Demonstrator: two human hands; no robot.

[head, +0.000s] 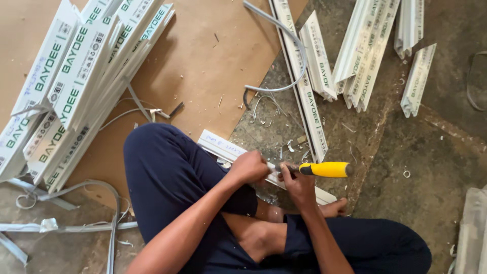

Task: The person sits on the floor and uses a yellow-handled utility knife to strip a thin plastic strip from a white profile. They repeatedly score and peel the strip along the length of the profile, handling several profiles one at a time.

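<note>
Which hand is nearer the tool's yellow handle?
Right. The right hand grips the tool just beside the yellow handle; the left hand sits farther off, pressing on the white profile strip.

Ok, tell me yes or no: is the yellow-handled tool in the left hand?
No, the right hand grips the yellow-handled tool, while the left hand presses down on the white profile strip.

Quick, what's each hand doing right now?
Left hand: closed, pressing down the white plastic strip.
Right hand: closed, holding the yellow-handled tool.
</note>
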